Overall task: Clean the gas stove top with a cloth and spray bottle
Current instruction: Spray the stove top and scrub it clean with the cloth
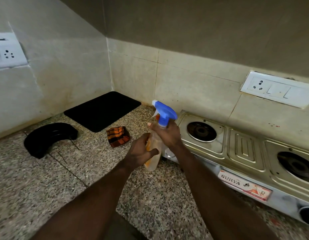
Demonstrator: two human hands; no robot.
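1 bottle, clear plastic with a blue trigger head, is held over the speckled granite counter, just left of the steel stove. The left hand wraps its body; the right hand curls round its neck. 1 checked orange cloth lies folded farther left. The stove has 2 burners. 1 black mat fills the tiled corner.

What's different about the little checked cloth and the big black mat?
The cloth has orange and black checks; the mat is plain black. The cloth is smaller and bunched up; the mat is bigger and lies flat. The mat sits back in the wall corner; the cloth lies in front of it. Both rest on the speckled counter, untouched.
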